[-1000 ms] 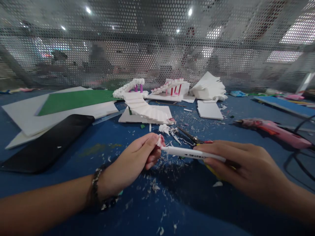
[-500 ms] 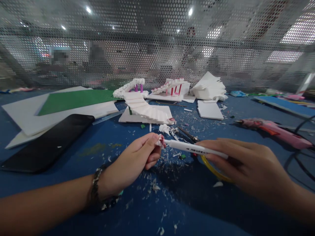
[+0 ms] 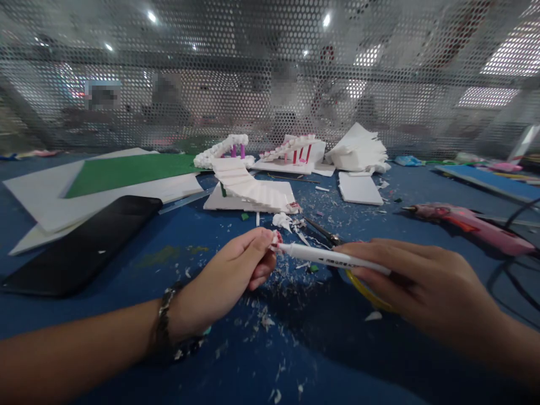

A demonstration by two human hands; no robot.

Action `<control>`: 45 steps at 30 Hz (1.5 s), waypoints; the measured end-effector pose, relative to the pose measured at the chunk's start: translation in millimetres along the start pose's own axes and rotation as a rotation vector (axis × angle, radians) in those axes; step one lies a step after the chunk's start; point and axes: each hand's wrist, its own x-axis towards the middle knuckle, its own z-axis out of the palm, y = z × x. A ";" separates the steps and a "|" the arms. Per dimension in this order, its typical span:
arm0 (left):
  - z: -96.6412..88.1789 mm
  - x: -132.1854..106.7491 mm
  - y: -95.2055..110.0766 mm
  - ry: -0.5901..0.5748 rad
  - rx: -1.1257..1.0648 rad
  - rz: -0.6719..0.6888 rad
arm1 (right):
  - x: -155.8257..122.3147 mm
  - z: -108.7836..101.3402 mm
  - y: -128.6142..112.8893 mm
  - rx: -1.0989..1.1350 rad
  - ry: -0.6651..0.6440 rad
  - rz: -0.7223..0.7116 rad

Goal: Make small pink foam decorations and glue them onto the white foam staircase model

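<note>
Between the thumb and fingers of my left hand [image 3: 236, 259] is pinched a small white foam piece [image 3: 277, 241] with red colouring on it. My right hand [image 3: 413, 281] grips a white marker pen [image 3: 333, 257], its tip touching or very close to the coloured side of the piece. Beyond my hands stands a white curved staircase model [image 3: 248, 188] on a flat base, with a reddish patch at its lower right end. White scraps [image 3: 282, 221] and a dark slender tool [image 3: 320, 230] lie just past the pen. A yellow ring, perhaps a tape roll [image 3: 367, 293], is partly hidden beneath my right hand.
A black phone [image 3: 84, 244] and a green sheet [image 3: 130, 173] on white boards lie to the left. Two more stair models [image 3: 295, 152] and a white foam stack [image 3: 358, 149] stand behind. At right rests a pink glue gun [image 3: 472, 225] with its cable. Crumbs litter the blue table [image 3: 236, 349].
The pen's tip has shifted slightly left and down against the small foam piece, and the pen is tilted a little differently. My left hand has barely moved.
</note>
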 end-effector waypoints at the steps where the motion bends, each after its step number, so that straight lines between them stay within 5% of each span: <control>1: 0.3 0.0 0.1 -0.004 0.004 0.000 | 0.1 0.1 0.0 0.005 0.002 0.006; 35: 2.7 -2.4 6.6 -0.034 -0.142 -0.055 | -1.4 0.0 3.4 -0.003 -0.032 0.046; 45: 0.9 -1.3 10.5 -0.040 -0.286 -0.058 | 6.2 -1.9 7.4 -0.108 0.090 0.165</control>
